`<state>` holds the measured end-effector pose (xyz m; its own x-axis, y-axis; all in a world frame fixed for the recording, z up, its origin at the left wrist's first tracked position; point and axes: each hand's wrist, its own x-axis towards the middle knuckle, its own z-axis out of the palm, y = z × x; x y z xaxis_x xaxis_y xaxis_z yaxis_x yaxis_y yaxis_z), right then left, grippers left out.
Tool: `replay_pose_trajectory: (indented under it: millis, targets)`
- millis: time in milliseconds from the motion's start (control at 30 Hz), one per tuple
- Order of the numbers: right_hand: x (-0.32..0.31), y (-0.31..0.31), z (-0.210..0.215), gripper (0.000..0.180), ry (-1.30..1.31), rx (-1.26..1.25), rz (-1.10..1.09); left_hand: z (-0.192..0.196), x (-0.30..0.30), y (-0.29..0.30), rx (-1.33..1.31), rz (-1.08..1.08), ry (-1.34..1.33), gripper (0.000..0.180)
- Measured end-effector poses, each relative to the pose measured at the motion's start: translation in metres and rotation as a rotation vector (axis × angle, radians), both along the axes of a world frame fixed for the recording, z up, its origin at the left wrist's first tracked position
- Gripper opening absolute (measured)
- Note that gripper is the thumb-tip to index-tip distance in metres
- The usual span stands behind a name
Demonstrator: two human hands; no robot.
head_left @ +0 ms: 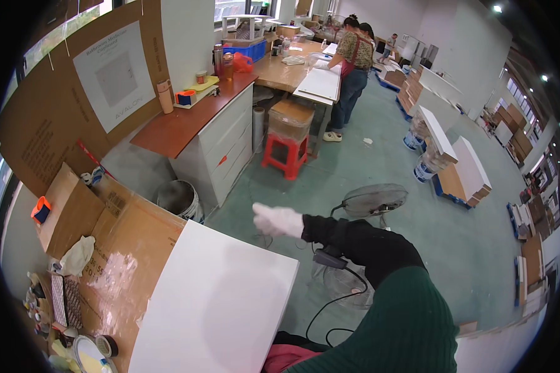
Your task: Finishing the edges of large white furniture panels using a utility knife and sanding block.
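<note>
My right hand [279, 221], in a white glove, reaches out past the far edge of a white board [224, 292]. Its fingers are drawn together; whether anything is inside them is hidden. Below the black sleeve cuff shows a dark grey device [330, 258] with a black cable trailing down. The board lies flat on a cardboard-topped table [130, 248], and a soft shadow falls across it. My left hand is out of view.
Left of the board are a cardboard box [70, 210], a white cloth [78, 256] and an open tin [88, 355]. Beyond stand a bucket [196, 208], a drawer cabinet [221, 146], a red stool [285, 155] and a floor fan [374, 200]. People work at a far table.
</note>
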<state>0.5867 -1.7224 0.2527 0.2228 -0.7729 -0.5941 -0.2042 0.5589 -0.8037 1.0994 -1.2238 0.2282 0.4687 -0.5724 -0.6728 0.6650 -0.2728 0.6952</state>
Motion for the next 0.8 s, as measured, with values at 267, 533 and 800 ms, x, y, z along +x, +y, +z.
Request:
replay_pose_trajectory:
  millis: [267,533,800]
  targets:
    - [0.000,0.149,0.161,0.036,-0.198,-0.789,-0.092,-0.003,-0.015,0.049,0.028,0.011,-0.006,0.082]
    - [0.030,0.280,0.142,0.034,0.364,-1.004,0.685,-0.002,-0.053,0.086,-0.083,0.095,0.064,0.067]
    - [0.033,0.407,0.223,0.031,0.211,-1.647,0.650,-0.036,-0.066,0.144,-0.188,0.069,0.155,0.062]
